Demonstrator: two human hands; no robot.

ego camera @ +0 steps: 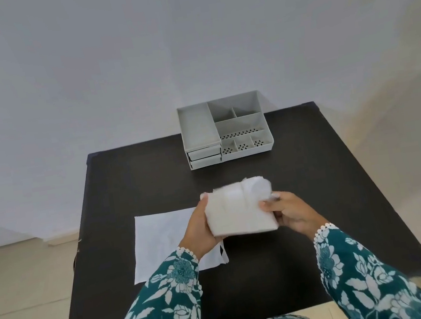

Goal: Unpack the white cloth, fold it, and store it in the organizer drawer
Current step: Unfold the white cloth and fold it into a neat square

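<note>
No text, label, brand or number can be read on anything in view.

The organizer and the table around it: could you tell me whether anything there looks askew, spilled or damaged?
Nothing looks spilled or damaged. The organizer stands upright at the table's far edge, drawers shut. The flat white sheet lies slightly skewed to the table edge, under the left hand.

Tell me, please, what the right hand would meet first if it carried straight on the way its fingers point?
The right hand points left, into the folded white cloth it already grips; beyond that, probably the left hand holding the other side.
</note>
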